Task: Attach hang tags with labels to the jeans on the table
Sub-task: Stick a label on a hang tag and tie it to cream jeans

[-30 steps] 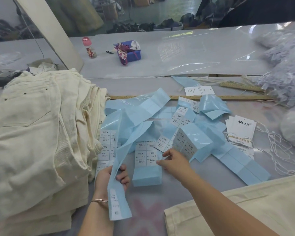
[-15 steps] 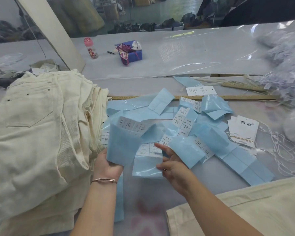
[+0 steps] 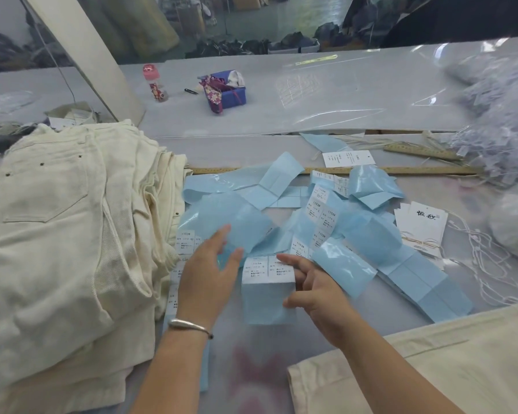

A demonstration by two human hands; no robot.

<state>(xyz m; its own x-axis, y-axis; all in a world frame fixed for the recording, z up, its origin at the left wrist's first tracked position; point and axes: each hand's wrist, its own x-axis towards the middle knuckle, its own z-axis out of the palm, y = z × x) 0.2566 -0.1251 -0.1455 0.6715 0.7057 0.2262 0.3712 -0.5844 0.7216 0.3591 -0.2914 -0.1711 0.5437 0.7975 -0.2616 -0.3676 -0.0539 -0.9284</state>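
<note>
Sorting through the label sheets seems the step in hand: they lie spread on the counter between the jeans stack and the hang tags, all within reach. Left hand hovers flat, its grip apart with fingers straight over a loose blue backing. Right hand has its grip loose, fingertips touching the nearest sheet's edge, clamped on nothing. That sheet shows white printed stickers above bare, glossy pale-blue liner.
</note>
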